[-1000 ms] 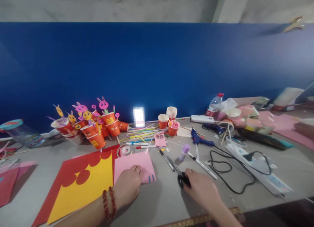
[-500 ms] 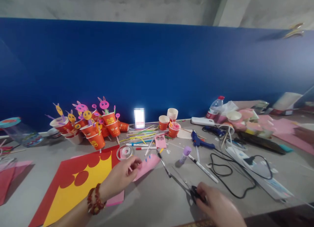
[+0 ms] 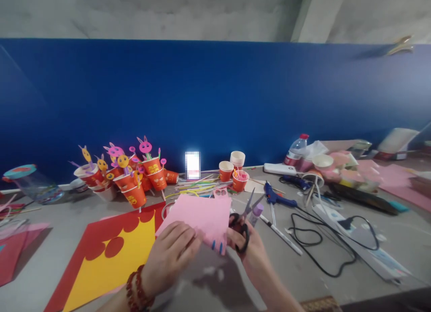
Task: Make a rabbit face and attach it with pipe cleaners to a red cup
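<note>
A sheet of pink paper (image 3: 198,213) is held up above the table, with two small blue marks near its lower right corner. My left hand (image 3: 173,251), a red bead bracelet (image 3: 136,287) at its wrist, grips the sheet's lower left part; the thumb is mostly hidden. In my right hand (image 3: 252,253) are black-handled scissors (image 3: 240,229), their blades apart and pointing up to the right. The fingertips of that hand also touch the paper's lower right edge. Behind the scissors stands a purple glue stick (image 3: 257,211).
Red and yellow paper sheets (image 3: 111,267) lie at left, below orange cups with decorated sticks (image 3: 134,197). More cups (image 3: 225,170) stand at the back. At right are a blue glue gun (image 3: 278,197), its black cord, a marker (image 3: 283,235) and a power strip (image 3: 363,247).
The pink paper has been lifted off the table and turned to show its broad side. My right hand has moved left and up to it with the scissors, whose blades have opened.
</note>
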A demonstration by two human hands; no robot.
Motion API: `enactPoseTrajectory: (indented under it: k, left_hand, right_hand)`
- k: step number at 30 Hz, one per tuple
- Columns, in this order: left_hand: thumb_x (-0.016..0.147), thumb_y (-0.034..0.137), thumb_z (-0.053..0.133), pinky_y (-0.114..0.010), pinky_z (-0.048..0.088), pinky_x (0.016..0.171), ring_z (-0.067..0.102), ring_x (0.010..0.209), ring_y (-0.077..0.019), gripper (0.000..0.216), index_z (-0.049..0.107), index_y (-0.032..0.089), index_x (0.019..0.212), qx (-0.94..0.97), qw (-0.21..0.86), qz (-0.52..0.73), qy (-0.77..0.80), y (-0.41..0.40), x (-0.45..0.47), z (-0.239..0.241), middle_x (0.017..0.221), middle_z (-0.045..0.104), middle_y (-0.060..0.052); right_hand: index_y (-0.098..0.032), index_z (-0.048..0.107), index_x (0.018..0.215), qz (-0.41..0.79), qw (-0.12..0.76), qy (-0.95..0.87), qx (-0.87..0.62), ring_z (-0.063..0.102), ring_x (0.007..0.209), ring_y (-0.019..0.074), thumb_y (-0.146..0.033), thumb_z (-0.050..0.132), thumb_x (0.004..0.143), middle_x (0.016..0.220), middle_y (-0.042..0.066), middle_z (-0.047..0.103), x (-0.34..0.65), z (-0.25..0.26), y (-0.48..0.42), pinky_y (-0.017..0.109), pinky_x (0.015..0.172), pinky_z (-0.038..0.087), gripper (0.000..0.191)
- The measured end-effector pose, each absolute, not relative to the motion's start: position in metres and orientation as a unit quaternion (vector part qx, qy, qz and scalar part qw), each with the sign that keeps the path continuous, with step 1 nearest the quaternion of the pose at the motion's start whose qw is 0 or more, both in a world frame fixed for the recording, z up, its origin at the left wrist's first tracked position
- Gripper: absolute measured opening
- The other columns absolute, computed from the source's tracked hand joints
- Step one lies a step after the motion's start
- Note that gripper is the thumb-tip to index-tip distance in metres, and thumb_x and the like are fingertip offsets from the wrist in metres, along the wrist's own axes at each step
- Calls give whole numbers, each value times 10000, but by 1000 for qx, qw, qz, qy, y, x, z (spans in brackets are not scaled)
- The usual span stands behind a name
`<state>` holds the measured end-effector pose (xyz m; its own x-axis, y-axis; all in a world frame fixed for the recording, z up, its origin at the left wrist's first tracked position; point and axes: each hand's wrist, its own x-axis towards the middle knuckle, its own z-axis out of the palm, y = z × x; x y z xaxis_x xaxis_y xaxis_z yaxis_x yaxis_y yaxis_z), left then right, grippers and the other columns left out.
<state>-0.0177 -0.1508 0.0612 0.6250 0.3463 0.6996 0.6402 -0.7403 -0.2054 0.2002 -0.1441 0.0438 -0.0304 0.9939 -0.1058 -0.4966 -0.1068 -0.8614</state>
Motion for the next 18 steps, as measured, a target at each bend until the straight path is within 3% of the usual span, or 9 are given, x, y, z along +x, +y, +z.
enactPoseTrajectory:
  k: [4, 7, 8, 11, 13, 16, 18]
  left_hand:
    - [966, 80, 429, -399, 467, 942, 612, 1001, -236, 314, 661, 145, 1169, -859, 208, -354, -306, -162, -23, 46, 1025, 707, -108]
    - [928, 153, 557, -353, 489, 844, 605, 910, -224, 170, 681, 183, 1041, -815, 92, -446, -358, -177, -23, 27, 961, 685, -94]
    - [939, 231, 562, -339, 498, 810, 610, 868, -217, 139, 676, 191, 1008, -811, -3, -461, -360, -181, -20, 21, 926, 679, -86]
    - [947, 543, 484, -308, 510, 697, 629, 790, -210, 424, 667, 168, 1023, -707, -444, -401, -378, -182, -4, 13, 895, 675, -102]
    - [860, 712, 486, -274, 481, 583, 599, 664, -180, 600, 661, 142, 931, -534, -627, -434, -365, -176, 7, 13, 786, 655, -86]
    - [730, 685, 685, -242, 449, 546, 546, 585, -140, 550, 658, 139, 793, -419, -645, -497, -402, -165, 16, 15, 675, 616, -35]
    - [763, 643, 675, -255, 458, 555, 546, 556, -148, 509, 656, 145, 662, -460, -606, -478, -439, -161, 16, 16, 591, 605, -27]
  right_hand:
    - [-174, 674, 949, 604, 608, -371, -358, 635, 748, 174, -334, 919, 576, 822, 21, 691, 184, 47, -127, 250, 677, 527, 474]
    - [-179, 659, 928, 574, 624, -387, -363, 622, 717, 163, -348, 910, 585, 805, 13, 696, 183, 45, -123, 242, 655, 516, 457]
    - [-181, 654, 934, 569, 626, -390, -364, 622, 718, 163, -353, 904, 596, 814, 15, 699, 183, 44, -123, 244, 654, 515, 453]
    - [-188, 644, 961, 579, 616, -406, -348, 626, 738, 171, -362, 890, 618, 836, 17, 701, 183, 44, -123, 261, 673, 524, 456]
    - [-190, 643, 961, 589, 605, -417, -337, 623, 726, 168, -360, 886, 620, 822, 10, 693, 182, 45, -123, 261, 667, 527, 452]
    - [-187, 642, 956, 584, 592, -441, -338, 620, 702, 166, -347, 883, 625, 807, 11, 689, 181, 46, -122, 264, 659, 530, 439]
    - [-184, 640, 930, 570, 587, -461, -344, 612, 688, 165, -336, 877, 635, 788, 11, 682, 181, 47, -120, 264, 654, 530, 407]
